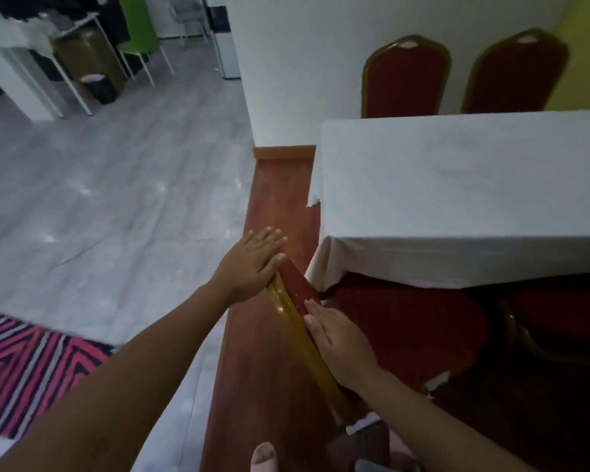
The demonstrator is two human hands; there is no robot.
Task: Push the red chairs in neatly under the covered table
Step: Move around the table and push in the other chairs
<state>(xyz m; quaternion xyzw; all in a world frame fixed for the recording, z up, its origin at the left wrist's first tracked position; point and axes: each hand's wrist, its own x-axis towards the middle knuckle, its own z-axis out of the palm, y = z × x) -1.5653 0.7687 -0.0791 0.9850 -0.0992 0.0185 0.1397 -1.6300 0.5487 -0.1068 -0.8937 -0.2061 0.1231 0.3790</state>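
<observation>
A table under a white cloth [464,185] fills the right side. Right below me stands a red chair with a gold frame; its backrest [295,313] runs diagonally and its seat [406,321] reaches under the cloth's near edge. My left hand [251,264] lies flat on the top end of the backrest, fingers spread. My right hand [338,337] lies flat on the backrest's inner face lower down. A second red chair [559,321] sits to the right, partly under the table. Two more red chairs [406,80] [515,76] stand at the table's far side by the wall.
A strip of red-brown wooden floor [280,199] runs along the table's left end, with grey tiled floor [116,185] beyond. A striped mat [24,366] lies lower left. A green chair [138,32] and white furniture [48,66] stand far back left. My foot [263,456] shows at the bottom.
</observation>
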